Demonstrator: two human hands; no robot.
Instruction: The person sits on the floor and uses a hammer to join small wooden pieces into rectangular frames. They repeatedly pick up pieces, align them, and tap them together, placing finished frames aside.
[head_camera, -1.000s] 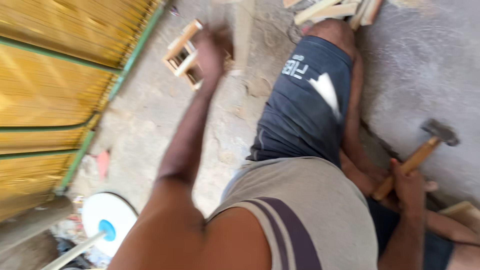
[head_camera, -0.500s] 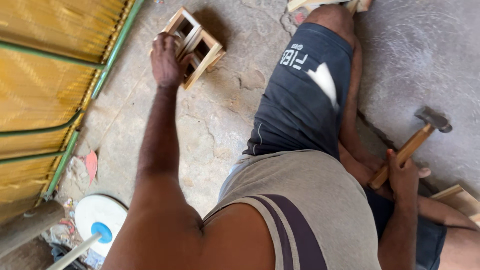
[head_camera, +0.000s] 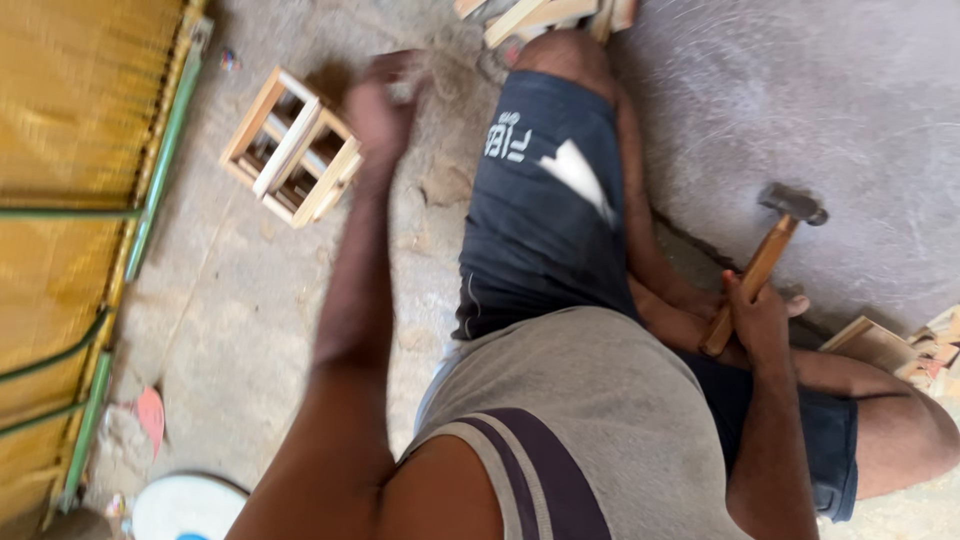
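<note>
I see the frame (head_camera: 290, 145) assembled, lying on the floor (head_camera: 250, 300). Left hand (head_camera: 385, 105) hovers beside it, blurred; grip indeterminable. Right hand (head_camera: 755, 320) clamps the hammer (head_camera: 765, 260).

Concrete floor (head_camera: 250, 330), grey & dusty, w/ cracks. Yellow corrugated gate (head_camera: 70, 150) w/ green frame runs along floor's left edge. Pink scrap (head_camera: 150, 418) lies on floor near gate's lower end. White round disc (head_camera: 185, 508), partly cut off by pic edge, sits just below the scrap, also near gate. Pile of wood offcuts (head_camera: 545, 15) far from gate, top centre. More wood pieces (head_camera: 905, 350) at far right, opposite side from gate.
</note>
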